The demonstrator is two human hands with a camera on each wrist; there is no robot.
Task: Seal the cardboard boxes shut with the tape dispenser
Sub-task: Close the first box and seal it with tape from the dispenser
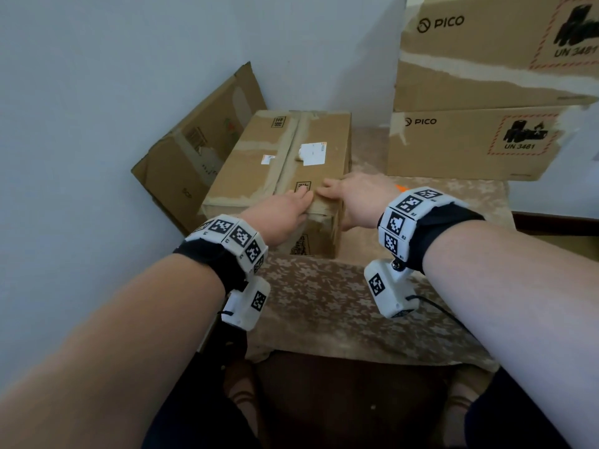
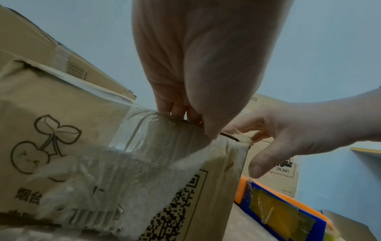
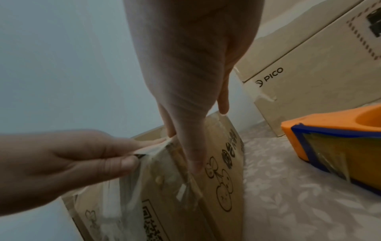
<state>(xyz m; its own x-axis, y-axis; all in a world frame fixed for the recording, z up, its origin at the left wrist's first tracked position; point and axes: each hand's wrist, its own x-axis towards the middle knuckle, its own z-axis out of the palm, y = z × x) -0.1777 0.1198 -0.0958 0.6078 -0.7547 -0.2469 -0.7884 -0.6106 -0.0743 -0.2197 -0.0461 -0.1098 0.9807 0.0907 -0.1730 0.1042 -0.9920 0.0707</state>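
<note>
A worn cardboard box (image 1: 282, 170) with cherry prints and old clear tape (image 2: 144, 130) stands on the cloth-covered table (image 1: 324, 306). Both hands are at its near top edge. My left hand (image 1: 291, 205) lays its fingers on the lid and its thumb on the front face, pinching the taped edge (image 3: 144, 154). My right hand (image 1: 343, 199) straddles the near right corner, fingers on top and thumb (image 3: 193, 164) down the side face. The orange and blue tape dispenser (image 3: 340, 141) lies on the table right of the box, held by neither hand; in the head view only a sliver of the dispenser (image 1: 402, 188) shows.
Two large PICO boxes (image 1: 470, 144) are stacked at the back right. A flattened carton (image 1: 194, 150) leans on the wall (image 1: 97, 92) left of the box. The wall is close behind and to the left. The table's front edge (image 1: 356, 358) is near my body.
</note>
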